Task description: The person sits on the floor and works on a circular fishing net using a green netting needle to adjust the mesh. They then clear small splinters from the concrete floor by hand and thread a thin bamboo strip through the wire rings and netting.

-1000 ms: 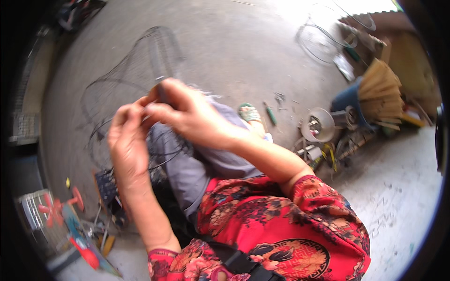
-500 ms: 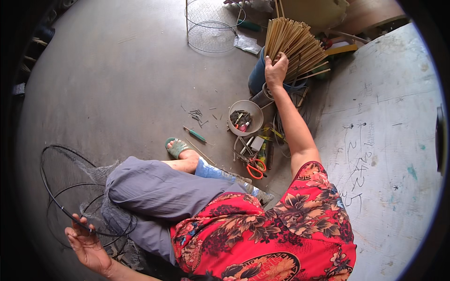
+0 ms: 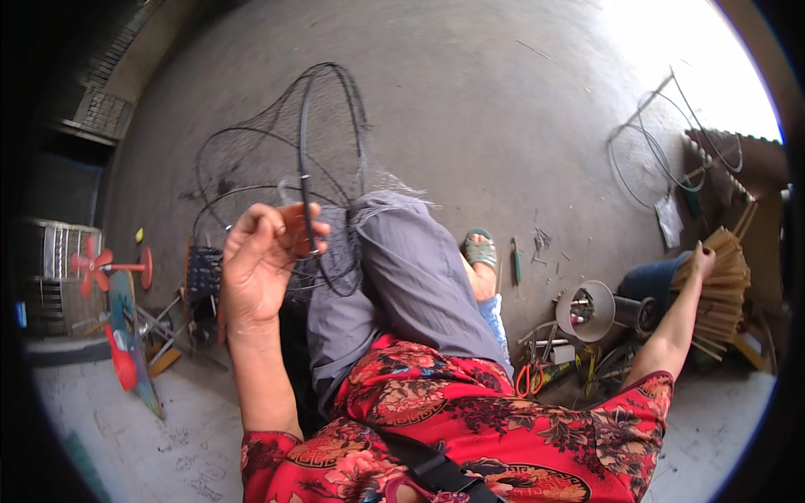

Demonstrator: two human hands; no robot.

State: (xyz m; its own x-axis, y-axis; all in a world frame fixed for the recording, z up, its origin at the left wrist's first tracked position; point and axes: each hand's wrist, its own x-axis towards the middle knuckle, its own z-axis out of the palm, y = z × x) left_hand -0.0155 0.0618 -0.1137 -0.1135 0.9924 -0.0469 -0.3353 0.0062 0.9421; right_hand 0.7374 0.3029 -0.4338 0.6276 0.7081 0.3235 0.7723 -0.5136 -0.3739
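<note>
My left hand (image 3: 267,251) is raised left of my knees. Its fingers curl round a black hoop (image 3: 305,151) of a collapsible net trap. The trap's dark mesh (image 3: 251,155) and other hoops spread beyond the hand, partly against my grey trouser leg. Far to the right, my outstretched right hand (image 3: 703,261) is closed at the tops of a thick bundle of thin wooden sticks (image 3: 719,289). That bundle stands in a blue bucket (image 3: 650,281). How many sticks the fingers pinch is too small to make out.
A pale bowl (image 3: 597,302) with small items stands near the bucket. Orange-handled scissors (image 3: 527,381) and other tools lie beside it. A green-handled tool (image 3: 516,261) and metal bits lie on the floor. Another hooped frame (image 3: 646,159) stands far right; a red fan (image 3: 99,264) is left.
The view has swung left, bringing the net trap and my left hand nearer the middle. My right hand stays at the stick bundle. The left fingers now curl more closely round the hoop.
</note>
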